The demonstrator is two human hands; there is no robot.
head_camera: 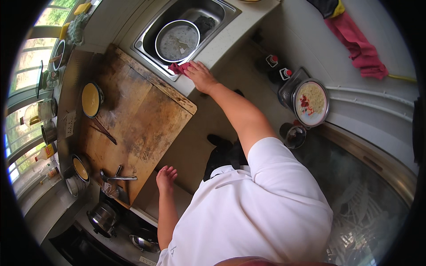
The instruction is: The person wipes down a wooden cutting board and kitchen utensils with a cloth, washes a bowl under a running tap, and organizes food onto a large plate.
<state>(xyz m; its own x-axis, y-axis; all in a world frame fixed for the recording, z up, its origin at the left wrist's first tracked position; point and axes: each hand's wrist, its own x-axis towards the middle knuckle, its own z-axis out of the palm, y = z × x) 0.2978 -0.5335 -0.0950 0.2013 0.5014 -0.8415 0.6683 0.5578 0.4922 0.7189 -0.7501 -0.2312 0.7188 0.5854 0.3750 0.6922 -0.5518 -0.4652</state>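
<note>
My right hand (201, 77) reaches out to the near rim of the stainless steel sink (171, 75). Bunched under and beside its fingers is a dark red cloth (179, 68), partly hidden by the hand. In the sink basin rests a round metal pan (176, 40) with a little liquid on its bottom. A dark scrubbing pad or rag (204, 24) lies behind the pan. My left hand (166, 178) hangs by the edge of the wooden board (139, 123), fingers loosely bent and holding nothing.
On the board are an enamel bowl (91, 99), chopsticks (105, 131) and a ladle (121, 178). Metal pots (102, 219) stand on the stove side. Bottles (46, 153) line the window ledge. To the right, a plate of chopped food (311, 101) sits above dark-liquid jugs (283, 74).
</note>
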